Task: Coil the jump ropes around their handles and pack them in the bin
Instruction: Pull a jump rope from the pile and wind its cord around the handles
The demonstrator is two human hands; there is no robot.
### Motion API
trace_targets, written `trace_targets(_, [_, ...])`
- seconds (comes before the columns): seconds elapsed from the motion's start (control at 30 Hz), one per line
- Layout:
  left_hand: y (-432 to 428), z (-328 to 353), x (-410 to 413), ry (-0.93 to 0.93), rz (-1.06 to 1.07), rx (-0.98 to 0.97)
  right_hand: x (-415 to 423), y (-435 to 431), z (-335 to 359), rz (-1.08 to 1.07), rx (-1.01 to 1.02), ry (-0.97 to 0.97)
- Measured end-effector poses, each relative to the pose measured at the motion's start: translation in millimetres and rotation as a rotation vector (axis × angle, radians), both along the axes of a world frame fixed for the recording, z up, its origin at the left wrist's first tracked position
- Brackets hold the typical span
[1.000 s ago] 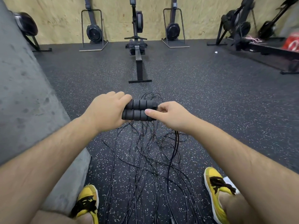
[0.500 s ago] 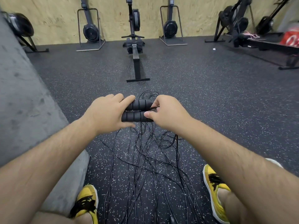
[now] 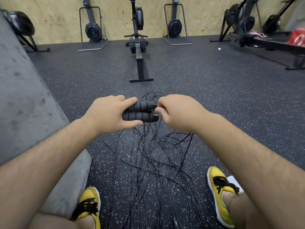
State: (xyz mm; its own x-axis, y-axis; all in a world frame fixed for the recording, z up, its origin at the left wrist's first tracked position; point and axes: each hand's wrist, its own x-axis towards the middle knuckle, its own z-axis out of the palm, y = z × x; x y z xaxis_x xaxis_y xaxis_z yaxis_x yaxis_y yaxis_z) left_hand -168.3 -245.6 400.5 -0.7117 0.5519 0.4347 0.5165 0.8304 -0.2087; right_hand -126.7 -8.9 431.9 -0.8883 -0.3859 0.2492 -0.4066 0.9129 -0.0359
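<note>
Yellow sneakers (image 3: 217, 192) sit nearest, one at each side of the frame bottom. Between them, on the speckled rubber floor (image 3: 222, 100), the rope cords (image 3: 148, 162) lie in a loose black tangle running up toward the hands. They look thin, slick and limp. Probably light but springy, and likely to snag on each other if yanked.

Mid-frame, held above the floor, are two black foam handles (image 3: 140, 111), side by side, ribbed, soft and grippy. The left hand (image 3: 107, 114) wraps their left ends, fingers over the top, thumb under. The right hand (image 3: 178, 113) is curled at the cap ends, thumb and forefinger apparently pinching cord where it exits; the contact is too small to confirm.

Best hold, as a judgement: foam for anchoring, cord close to the caps for winding, kept taut.

A grey block (image 3: 24, 96) stands at left, a rowing machine (image 3: 138, 47) beyond. No bin in view.
</note>
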Motion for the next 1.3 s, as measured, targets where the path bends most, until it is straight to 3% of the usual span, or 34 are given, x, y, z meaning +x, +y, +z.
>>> trace_targets(0.1, [2.3,2.7,1.7,-0.060,-0.031,0.027,-6.2,10.5,2.9,0.094,0.051,0.162])
trace_targets(0.23, [3.7,7.6,8.3,-0.190,-0.149,0.127,-23.1,22.8,-1.3,0.169,-0.104,0.192])
trace_targets(0.37, [13.0,6.9,19.9,-0.350,-0.245,0.328,-37.1,34.2,-10.3,0.198,-0.545,-0.049])
trace_targets(0.5, [26.8,8.7,27.5,-0.280,-0.248,0.475,-34.3,18.7,-32.2,0.182,-0.996,-0.385])
trace_targets(0.63, [21.4,10.7,19.0,-0.162,-0.081,0.415,-20.3,-7.0,-50.7,0.042,-0.793,-0.419])
trace_targets(0.87, [-1.9,3.2,-7.0,-0.056,0.149,0.218,10.0,-25.4,-41.4,0.025,-0.502,-0.549])
trace_targets(1.17, [-6.8,-10.9,-6.4,-0.128,0.044,0.074,13.7,-3.8,-12.5,0.087,-0.013,-0.008])
trace_targets(1.3, [-0.7,-11.9,0.9,-0.201,-0.059,0.054,1.8,10.5,-7.7,0.148,-0.004,0.082])
